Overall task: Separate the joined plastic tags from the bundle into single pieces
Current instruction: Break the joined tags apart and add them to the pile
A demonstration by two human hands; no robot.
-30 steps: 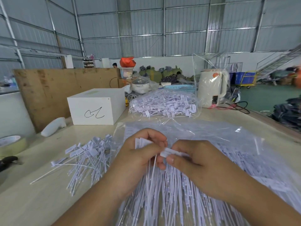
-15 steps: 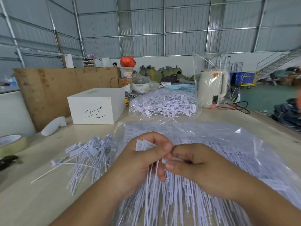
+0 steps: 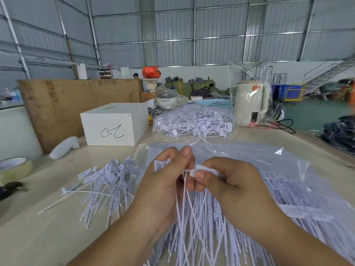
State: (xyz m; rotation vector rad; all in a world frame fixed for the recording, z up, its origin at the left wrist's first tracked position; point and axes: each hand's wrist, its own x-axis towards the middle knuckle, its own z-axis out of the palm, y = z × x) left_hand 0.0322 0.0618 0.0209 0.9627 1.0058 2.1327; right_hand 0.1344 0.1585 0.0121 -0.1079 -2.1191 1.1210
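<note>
My left hand [image 3: 163, 187] grips a small bundle of joined white plastic tags [image 3: 161, 163], whose thin tails hang down between my wrists. My right hand [image 3: 232, 185] pinches the flat head of one tag [image 3: 201, 168] between thumb and forefinger, right beside my left thumb. Under both hands lies a large clear bag of joined tags [image 3: 288, 181]. A loose pile of single tags [image 3: 107, 181] lies on the table to the left of my left hand.
A second clear bag of tags [image 3: 194, 121] sits further back, beside a white box [image 3: 115, 124] and a cream kettle [image 3: 251, 104]. A tape roll [image 3: 14, 168] is at the left edge. A plywood board [image 3: 63, 104] stands behind the wooden table [image 3: 48, 233].
Both hands have risen slightly. My right hand has pulled the pinched tag head a little up and to the right, away from the bundle in my left hand.
</note>
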